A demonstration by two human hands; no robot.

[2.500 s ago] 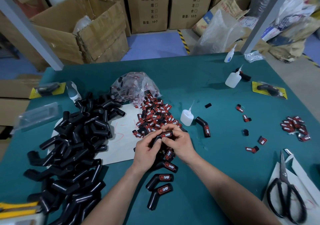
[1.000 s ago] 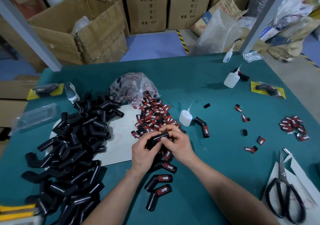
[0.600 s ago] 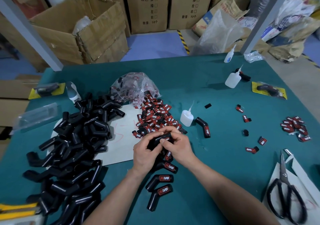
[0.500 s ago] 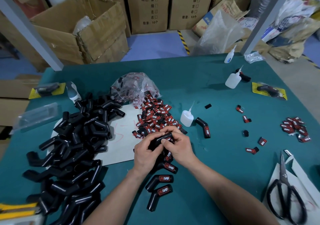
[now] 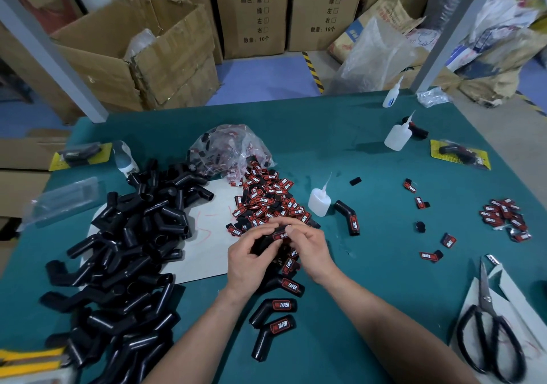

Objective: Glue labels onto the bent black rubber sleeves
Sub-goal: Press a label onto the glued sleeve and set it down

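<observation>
Sleeve: the bent black sleeve (image 5: pixel 268 240) is held between both hands, just above the tabletop (image 5: pixel 355 295); its long axis slants from the left hand to the right hand, with the label (image 5: pixel 280 236) facing up.
Left: the left hand (image 5: pixel 251 262) curls around the plain end.
Right: the right hand (image 5: pixel 313 250) pinches the labelled end.
Bag: the clear bag (image 5: pixel 231 149) beyond the hands has labels inside.

**Gloss on rubber, matt on the table**

The black rubber sleeves (image 5: pixel 124 250) heaped at 9 o'clock are smooth and glossy; the held sleeve (image 5: pixel 265 241) shares that sheen. The green table cover (image 5: pixel 340 152) looks matt, cloth-like. Glue bottle (image 5: pixel 319 203), 1 o'clock: translucent plastic. Scissors (image 5: pixel 485 300), 4 o'clock: bright metal blades. Cardboard boxes (image 5: pixel 142 58), 11 o'clock: rough, creased.
</observation>
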